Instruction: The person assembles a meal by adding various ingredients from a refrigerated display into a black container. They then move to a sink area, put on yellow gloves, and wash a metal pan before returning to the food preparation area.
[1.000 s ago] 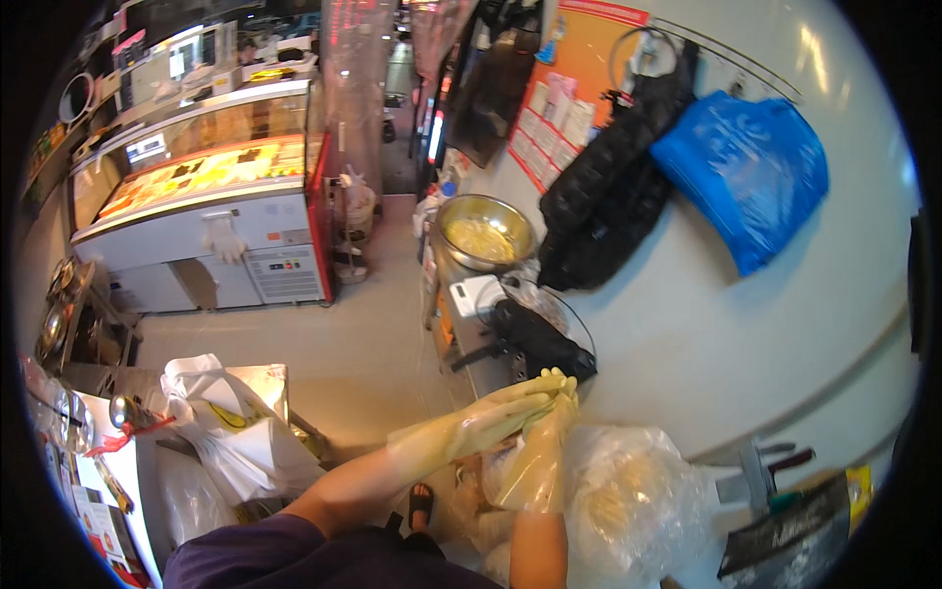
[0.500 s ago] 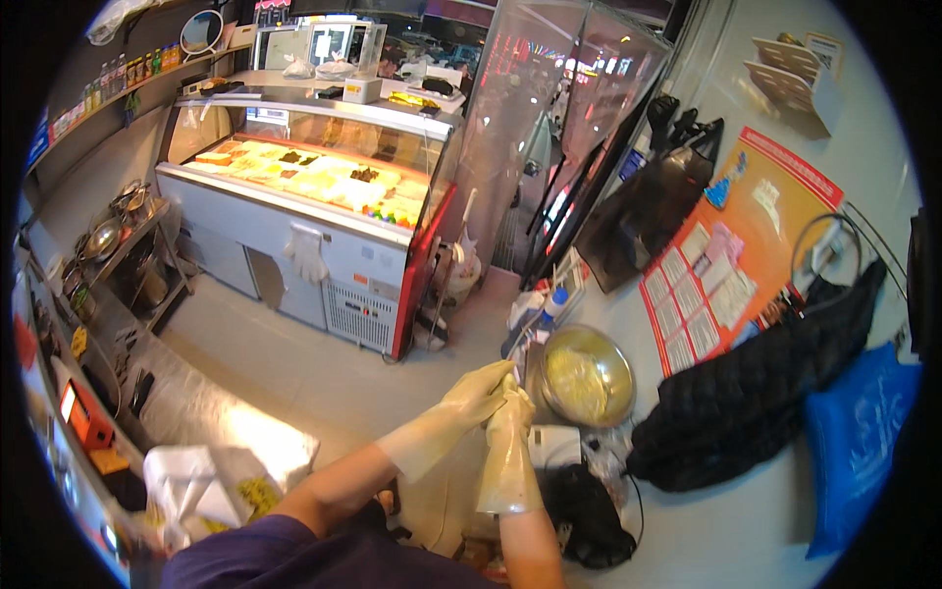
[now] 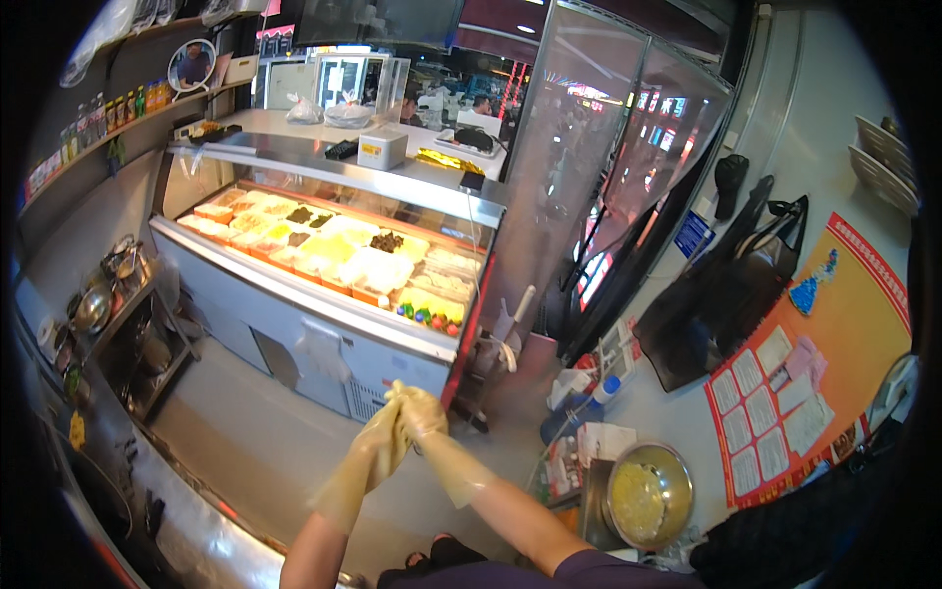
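Note:
Both my hands wear pale yellow rubber gloves with cuffs reaching partway up the forearms. They meet in front of me, before the lower front of the display counter. My left hand point(image 3: 385, 444) points upward, its fingers partly covered by the other hand. My right hand point(image 3: 422, 412) is closed round the finger end of the left glove. How the left fingers are bent is hidden. Well to the right of the hands, a steel bowl point(image 3: 680, 489) holds a pale yellow, shredded-looking food point(image 3: 636, 503).
A glass-fronted display counter point(image 3: 265, 285) with several food trays stands ahead, a white glove point(image 3: 322, 351) hanging on its front. At left are a pot rack point(image 3: 147, 294) and a metal worktop point(image 3: 196, 545). A blue-capped bottle point(image 3: 605, 391) stands behind the bowl; black bags point(image 3: 721, 294) hang at right.
My gloved hands, still together, have moved away from beside the bowl, left toward the display counter. The view has shifted, with the bowl now lower right.

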Demonstrator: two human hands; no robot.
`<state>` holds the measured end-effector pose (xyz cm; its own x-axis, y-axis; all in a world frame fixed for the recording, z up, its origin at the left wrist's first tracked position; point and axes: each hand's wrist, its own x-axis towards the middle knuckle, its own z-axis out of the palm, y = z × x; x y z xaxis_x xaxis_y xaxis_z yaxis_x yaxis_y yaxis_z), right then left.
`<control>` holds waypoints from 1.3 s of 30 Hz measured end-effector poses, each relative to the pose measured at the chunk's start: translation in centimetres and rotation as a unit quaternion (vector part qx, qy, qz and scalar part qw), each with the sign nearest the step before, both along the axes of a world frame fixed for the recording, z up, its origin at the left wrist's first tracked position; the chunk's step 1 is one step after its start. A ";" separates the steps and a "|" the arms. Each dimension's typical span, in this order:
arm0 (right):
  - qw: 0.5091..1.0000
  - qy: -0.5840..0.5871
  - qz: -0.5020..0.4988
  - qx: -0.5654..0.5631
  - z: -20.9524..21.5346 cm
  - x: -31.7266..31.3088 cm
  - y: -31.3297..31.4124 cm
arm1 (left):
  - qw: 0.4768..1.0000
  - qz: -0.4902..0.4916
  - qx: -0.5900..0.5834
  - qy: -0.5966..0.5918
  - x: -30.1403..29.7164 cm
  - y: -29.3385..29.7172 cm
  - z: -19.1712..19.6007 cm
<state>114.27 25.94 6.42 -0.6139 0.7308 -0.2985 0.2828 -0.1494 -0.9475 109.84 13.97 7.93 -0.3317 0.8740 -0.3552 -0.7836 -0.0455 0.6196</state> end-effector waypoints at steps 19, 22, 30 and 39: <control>0.779 0.075 0.398 -0.478 -0.8 -43.9 -15.2 | 0.796 0.423 0.370 -0.225 -39.4 -16.8 -6.3; 0.761 0.050 0.425 -0.488 -3.7 -50.8 -21.6 | 0.780 0.577 0.219 0.102 -47.5 -18.7 -10.3; 0.775 0.135 0.503 -0.359 -3.0 -67.8 -23.8 | 0.760 0.597 0.250 -0.061 -66.1 -22.6 -8.4; 0.722 0.213 0.614 0.239 -7.2 -93.5 -30.3 | 0.771 0.598 0.194 -0.107 -87.1 -27.6 -8.3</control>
